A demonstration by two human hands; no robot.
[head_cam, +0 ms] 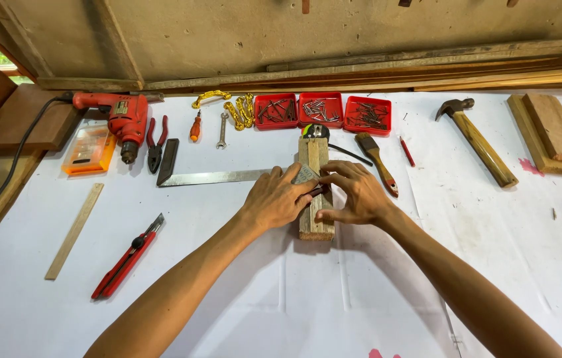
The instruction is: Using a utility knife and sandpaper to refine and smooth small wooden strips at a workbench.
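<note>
As fingers (307, 187) meet, wrists angled inward

Both hands meet over a short wooden block (314, 199) on the white table (334, 292). The left hand (276, 199) presses a small grey piece against it; the right hand (357, 193) pinches beside. 3 red trays (322, 110) of nails sit behind, a claw hammer (478, 140) to the right.

Flat orange transparent plastic case (90, 149) with a dark label, at far left of the worktop (307, 292), just beside the red drill (125, 119) with a small pale label plate
</note>
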